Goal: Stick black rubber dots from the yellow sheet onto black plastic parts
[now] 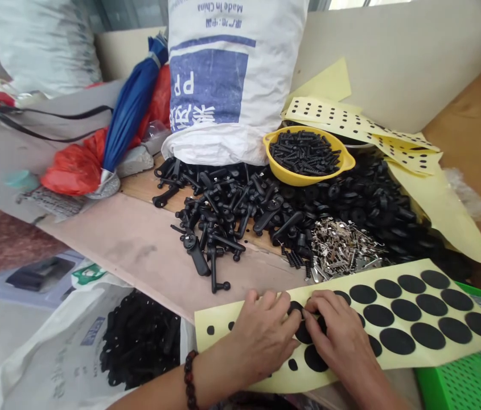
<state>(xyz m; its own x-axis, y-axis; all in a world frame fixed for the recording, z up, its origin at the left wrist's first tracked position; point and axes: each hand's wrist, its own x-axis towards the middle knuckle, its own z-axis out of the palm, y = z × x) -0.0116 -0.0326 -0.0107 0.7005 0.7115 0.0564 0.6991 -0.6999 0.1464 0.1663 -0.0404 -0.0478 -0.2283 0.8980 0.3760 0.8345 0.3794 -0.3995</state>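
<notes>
A yellow backing sheet (394, 280) with rows of black oval pads (398, 341) lies at the front right. My left hand (261, 330), with a beaded bracelet at the wrist, rests over the sheet's left part. Its fingers are bent, the thumb and index pressed together by a black pad. Close beside it my right hand (338, 327) is also on the sheet, thumb and index pinched at the edge of a black pad. Whatever lies between the fingertips is too small to make out. Small black dots (210, 329) show on the left of the sheet.
Behind the sheet are black plastic parts (223, 210), metal clips (342, 247) and a yellow bowl (291, 181) of black screws. A white sack (235, 68) stands at the back. A bag of black pieces (142, 336) is front left; a green basket (462, 381) is front right.
</notes>
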